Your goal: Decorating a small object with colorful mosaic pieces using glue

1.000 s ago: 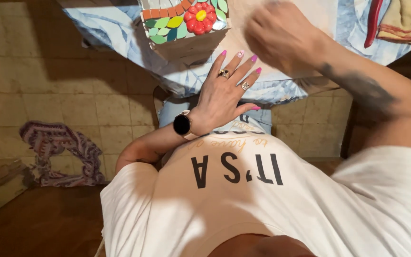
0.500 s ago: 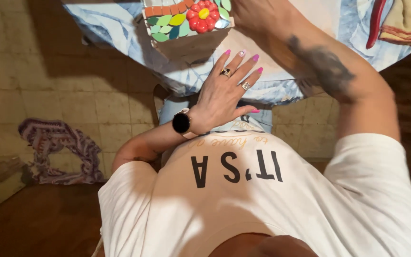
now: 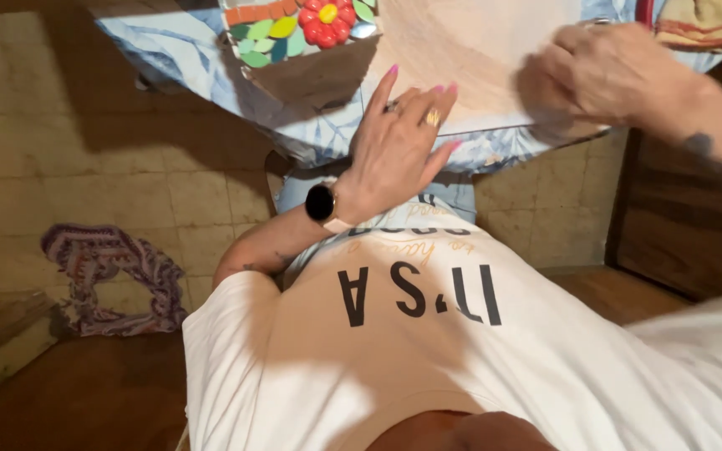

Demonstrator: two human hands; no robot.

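Left hand: the left hand (image 3: 399,150) lies flat, palm down, fingers spread and pointing away from the body, pressing on the near edge of the pale beige sheet of paper or board (image 3: 470,58); pink nails, a gold ring on one finger, a black round wristwatch (image 3: 321,203) on the wrist.
Right hand: the right hand (image 3: 603,71) is curled over the sheet's right part, fingers bent and bunched; blurred, so whether it pinches the sheet or only rests on it cannot be told.
Sheet: lies on the table under both hands, near edge just short of the table edge.
Table: covered by a blue-and-white patterned cloth (image 3: 169,46), at the top of the view.
Box: a brown square box with a mosaic lid of coloured tiles (image 3: 298,33), red flower with yellow centre, green and yellow leaf shapes; it stands just left of the sheet, near the left hand's fingertips, not touching them.
Garment: white T-shirt with dark block lettering (image 3: 419,351) fills the lower view.
Floor: beige tiled floor (image 3: 60,142); a purple-and-white crocheted cloth (image 3: 110,276) lies at left, well apart from the table.
Upper right: folded yellowish and red fabric (image 3: 695,21) at the table's corner.
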